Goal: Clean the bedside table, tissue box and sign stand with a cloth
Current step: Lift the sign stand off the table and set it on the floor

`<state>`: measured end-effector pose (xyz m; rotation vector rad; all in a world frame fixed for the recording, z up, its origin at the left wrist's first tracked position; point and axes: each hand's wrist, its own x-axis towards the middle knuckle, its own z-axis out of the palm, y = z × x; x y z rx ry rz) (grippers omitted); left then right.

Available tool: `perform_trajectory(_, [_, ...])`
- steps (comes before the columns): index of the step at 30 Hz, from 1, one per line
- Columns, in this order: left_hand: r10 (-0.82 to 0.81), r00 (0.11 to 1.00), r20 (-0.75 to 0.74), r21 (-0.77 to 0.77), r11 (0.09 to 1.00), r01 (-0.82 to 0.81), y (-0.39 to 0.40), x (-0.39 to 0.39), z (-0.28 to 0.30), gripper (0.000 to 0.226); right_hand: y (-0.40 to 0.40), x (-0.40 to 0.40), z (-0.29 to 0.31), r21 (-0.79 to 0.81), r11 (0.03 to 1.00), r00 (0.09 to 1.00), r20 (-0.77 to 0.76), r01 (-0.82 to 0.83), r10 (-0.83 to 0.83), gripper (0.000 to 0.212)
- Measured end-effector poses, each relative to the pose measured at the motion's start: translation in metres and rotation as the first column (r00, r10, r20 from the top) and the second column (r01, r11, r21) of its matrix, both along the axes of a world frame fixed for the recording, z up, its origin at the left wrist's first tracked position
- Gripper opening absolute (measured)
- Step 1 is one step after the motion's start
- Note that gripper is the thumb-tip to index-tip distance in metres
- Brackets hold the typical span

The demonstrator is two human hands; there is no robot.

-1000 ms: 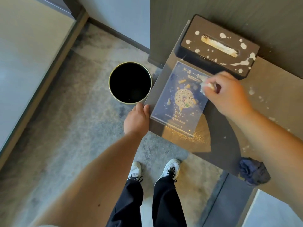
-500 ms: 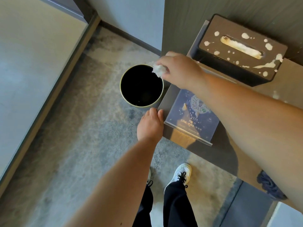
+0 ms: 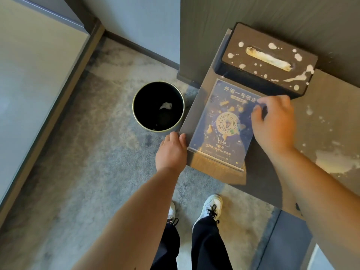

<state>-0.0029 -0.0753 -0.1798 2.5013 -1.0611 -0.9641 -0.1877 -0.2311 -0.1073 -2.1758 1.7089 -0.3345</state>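
A clear sign stand [image 3: 222, 123] with a dark blue card and yellowish crumbs on it leans on the bedside table [image 3: 331, 106]. My left hand [image 3: 172, 151] grips the table's left corner beside the stand's lower edge. My right hand [image 3: 273, 123] hovers at the stand's right edge with fingers loosely curled, nothing visible in it. Behind the stand sits a dark tissue box [image 3: 266, 61] speckled with white splashes. White spills mark the table to the right. The cloth is hidden behind my right arm.
A round black bin [image 3: 158, 106] stands on the grey carpet left of the table, with a white wad inside. My white shoes [image 3: 212, 206] are below the table's front edge. A dark wall panel rises behind the tissue box.
My right hand carried a white wad from the sign stand to the bin, dropped it in, and has come back over the stand's right edge. My left hand stayed on the table corner.
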Motion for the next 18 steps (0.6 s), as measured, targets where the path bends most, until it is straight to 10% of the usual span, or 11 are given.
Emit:
perform_trajectory(11, [-0.096, 0.994, -0.046, 0.055, 0.994, 0.099, -0.003, 0.01, 0.008, 0.034, 0.061, -0.029, -0.028, 0.532, 0.764, 0.767, 0.292, 0.366, -0.571, 0.016])
perform_trajectory(18, [-0.112, 0.979, 0.169, -0.117, 0.984, 0.133, -0.022, 0.029, 0.027, 0.04, 0.063, -0.029, -0.038, 0.537, 0.779, 0.784, 0.309, 0.322, -0.538, 0.032])
